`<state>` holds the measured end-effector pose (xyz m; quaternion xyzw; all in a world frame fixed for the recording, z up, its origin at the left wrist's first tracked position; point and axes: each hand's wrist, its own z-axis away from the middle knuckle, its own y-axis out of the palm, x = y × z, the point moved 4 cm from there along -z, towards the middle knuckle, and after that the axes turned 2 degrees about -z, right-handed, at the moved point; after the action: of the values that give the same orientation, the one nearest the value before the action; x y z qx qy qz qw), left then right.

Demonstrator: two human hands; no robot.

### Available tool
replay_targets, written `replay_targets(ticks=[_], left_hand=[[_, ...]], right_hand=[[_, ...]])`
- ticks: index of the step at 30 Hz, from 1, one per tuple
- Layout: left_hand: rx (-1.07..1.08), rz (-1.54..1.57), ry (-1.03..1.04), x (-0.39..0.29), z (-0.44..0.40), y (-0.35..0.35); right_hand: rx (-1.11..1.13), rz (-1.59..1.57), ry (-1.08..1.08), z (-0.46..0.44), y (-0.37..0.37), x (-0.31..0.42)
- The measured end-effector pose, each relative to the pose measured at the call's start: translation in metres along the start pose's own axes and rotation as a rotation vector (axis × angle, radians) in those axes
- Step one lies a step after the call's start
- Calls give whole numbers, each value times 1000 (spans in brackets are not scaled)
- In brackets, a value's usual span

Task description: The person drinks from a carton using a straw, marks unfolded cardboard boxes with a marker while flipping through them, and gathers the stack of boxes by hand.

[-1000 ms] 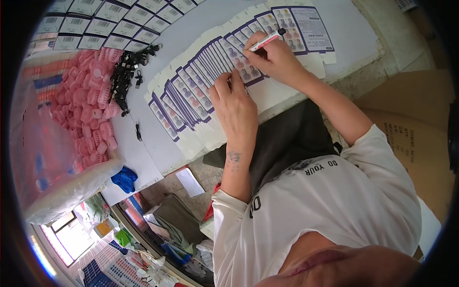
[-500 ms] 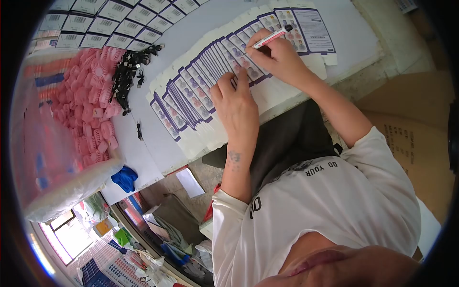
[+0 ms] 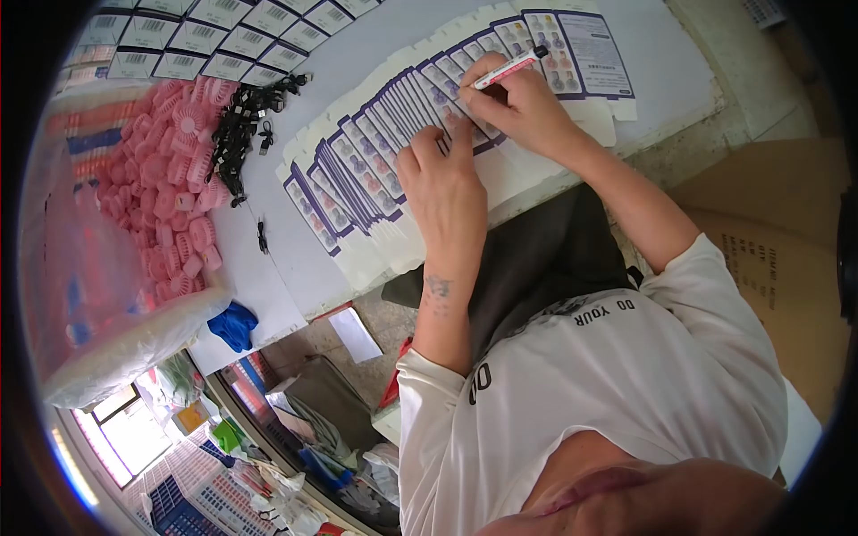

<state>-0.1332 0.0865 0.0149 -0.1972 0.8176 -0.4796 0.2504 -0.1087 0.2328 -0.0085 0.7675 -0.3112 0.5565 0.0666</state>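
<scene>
My right hand grips a white and red marker pen with a black end pointing up and to the right. It is over a long row of overlapping flat, unfolded printed cartons with purple borders and small pictures of fans. The pen's lower tip is hidden by my fingers. Against the front of the same row rests my left hand, its index finger stretched out and the other fingers bent, fingertips on the cartons. I see nothing held in it.
A heap of pink handheld fans lies at the left beside bundled black cables. Boxes with barcodes stand in rows at the back left. A blue cloth is at the table's edge; a brown cardboard box stands at right.
The view has shifted slightly. My left hand's fingers have shifted a little over the cartons; my right hand keeps the marker pen in nearly the same place.
</scene>
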Motion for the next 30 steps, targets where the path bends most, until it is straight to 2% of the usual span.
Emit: replay_targets(ticks=[5, 8, 14, 26, 30], left_hand=[[135, -79, 56, -6, -9, 0], [120, -79, 79, -8, -9, 0], [-29, 40, -88, 9, 5, -2], [-45, 50, -31, 10, 5, -6], [5, 20, -18, 9, 3, -6]], right_hand=[[-7, -86, 79, 0, -2, 4], [17, -56, 28, 2, 1, -3], [-3, 44, -35, 1, 2, -7], [32, 76, 33, 2, 2, -2], [9, 46, -37, 0, -1, 2]])
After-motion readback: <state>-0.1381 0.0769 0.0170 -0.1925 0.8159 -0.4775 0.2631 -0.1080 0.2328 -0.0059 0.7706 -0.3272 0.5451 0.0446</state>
